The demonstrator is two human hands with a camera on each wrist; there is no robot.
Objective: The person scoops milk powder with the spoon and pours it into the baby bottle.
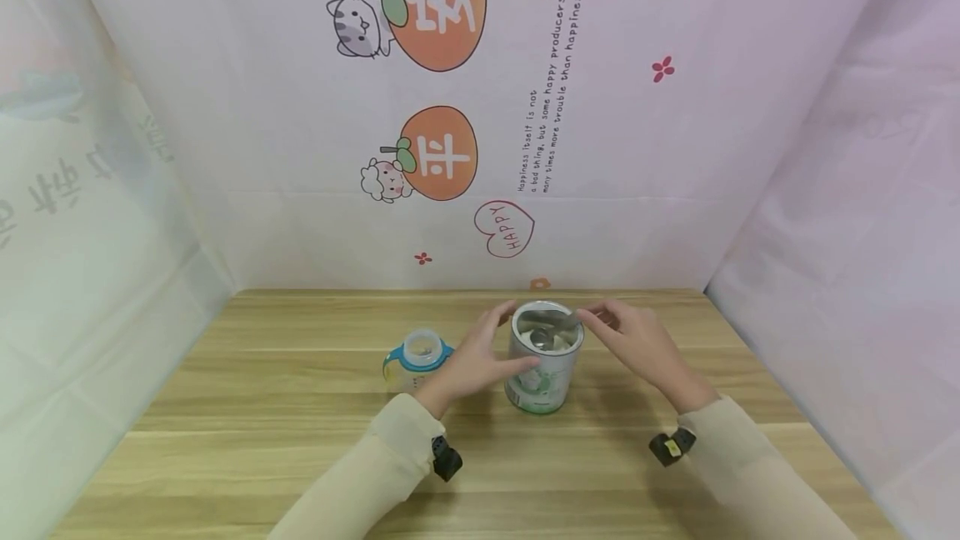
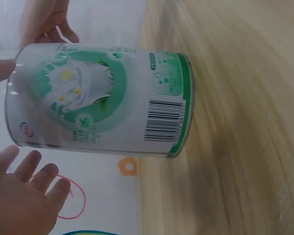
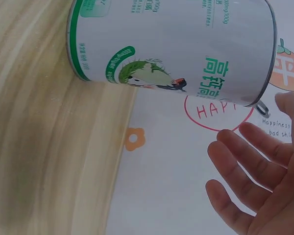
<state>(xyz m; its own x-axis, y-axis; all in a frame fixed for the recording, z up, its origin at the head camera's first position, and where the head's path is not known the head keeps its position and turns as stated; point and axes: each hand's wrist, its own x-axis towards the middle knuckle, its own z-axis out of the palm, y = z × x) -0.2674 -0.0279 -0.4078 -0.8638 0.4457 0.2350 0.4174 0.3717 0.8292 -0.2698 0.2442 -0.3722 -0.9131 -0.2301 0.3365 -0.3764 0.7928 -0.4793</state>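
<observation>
A white and green milk powder can (image 1: 543,377) stands upright on the table, its top open. Inside it lies a metal spoon (image 1: 542,338) with a round bowl; the handle leans over the right side of the rim. In the right wrist view the looped handle end (image 3: 262,109) sticks out past the rim. My left hand (image 1: 480,357) holds the can near its rim, thumb on the front and index finger at the left side. My right hand (image 1: 633,340) has its thumb by the handle end, with the other fingers (image 3: 240,156) spread apart from it.
A baby bottle (image 1: 423,352) with a blue collar and handles stands left of the can, partly hidden by my left arm. Beneath them is a wooden table (image 1: 300,440). Printed white cloth (image 1: 637,148) hangs behind the table and along both sides.
</observation>
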